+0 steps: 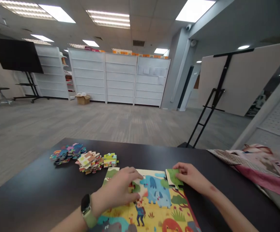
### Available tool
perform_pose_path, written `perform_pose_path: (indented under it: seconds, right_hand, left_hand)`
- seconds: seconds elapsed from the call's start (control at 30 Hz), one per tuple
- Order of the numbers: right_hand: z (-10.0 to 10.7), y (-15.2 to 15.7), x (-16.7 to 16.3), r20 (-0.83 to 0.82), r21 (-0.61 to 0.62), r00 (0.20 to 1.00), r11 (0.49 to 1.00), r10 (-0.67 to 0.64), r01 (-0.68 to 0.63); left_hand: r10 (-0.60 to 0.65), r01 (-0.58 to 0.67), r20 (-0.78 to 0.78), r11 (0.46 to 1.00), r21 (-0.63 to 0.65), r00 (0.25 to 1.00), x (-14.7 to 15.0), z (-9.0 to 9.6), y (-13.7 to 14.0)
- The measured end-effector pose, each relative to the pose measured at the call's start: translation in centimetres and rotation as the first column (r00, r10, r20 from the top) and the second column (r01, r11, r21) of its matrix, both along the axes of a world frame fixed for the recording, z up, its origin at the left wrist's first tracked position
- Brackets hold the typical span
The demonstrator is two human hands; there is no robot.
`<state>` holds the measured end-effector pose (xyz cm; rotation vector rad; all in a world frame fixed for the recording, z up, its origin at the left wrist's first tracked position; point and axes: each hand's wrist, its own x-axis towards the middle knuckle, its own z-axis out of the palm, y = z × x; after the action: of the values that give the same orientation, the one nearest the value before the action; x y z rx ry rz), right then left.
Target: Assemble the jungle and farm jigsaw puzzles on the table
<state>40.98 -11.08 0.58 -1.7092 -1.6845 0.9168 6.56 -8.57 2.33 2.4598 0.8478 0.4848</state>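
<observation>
A jigsaw puzzle (158, 211) with blue elephants, a small hiker figure and other animals lies on the dark table. At its upper right corner is a green puzzle piece (172, 177), slightly tilted, with a narrow gap along its left side. My right hand (187, 175) pinches that piece by its right edge. Across the left part of the puzzle rests my left hand (122, 187), thumb and fingers apart, hiding some of the picture beneath. A watch (88, 211) with a light green band is on my left wrist.
Left of the puzzle's top edge are a small stack of green-yellow pieces (110, 160), a mixed pile of pieces (90, 162) and a bluish pile (68, 153). Patterned cloth (263, 170) lies at the table's right side. Beyond stand an easel board (246, 77) and white shelves (120, 79).
</observation>
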Motion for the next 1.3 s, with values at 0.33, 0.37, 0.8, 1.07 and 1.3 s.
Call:
perform_pose_path:
  seconds: [0.33,0.37,0.8,1.07,1.3]
  right_hand:
    - [1.4,-0.7,-0.7,0.096,0.109,0.995,0.994,-0.030,0.019]
    - [1.5,-0.8,-0.8,0.074,0.104,0.997,0.994,-0.017,0.009]
    - [2.7,-1.6,-1.4,-0.502,-0.040,0.865,0.999,0.001,-0.025]
    - [2.3,-1.3,-0.7,-0.375,-0.022,0.927,1.000,-0.002,-0.007]
    - [2.1,-1.1,-0.6,-0.288,-0.055,0.957,0.998,0.020,-0.037]
  left_hand:
    - [0.055,-0.048,-0.087,0.996,0.075,0.995,-4.0,1.2,3.9]
    - [0.063,-0.057,-0.087,0.996,0.067,0.994,-4.3,1.2,4.1]
    - [0.062,-0.057,-0.089,0.996,0.062,0.994,-4.9,1.0,4.9]
    - [-0.071,0.074,-0.118,0.997,0.018,0.990,-4.5,1.9,4.2]
    - [-0.064,0.074,-0.148,0.995,0.062,0.987,-4.7,1.9,3.7]
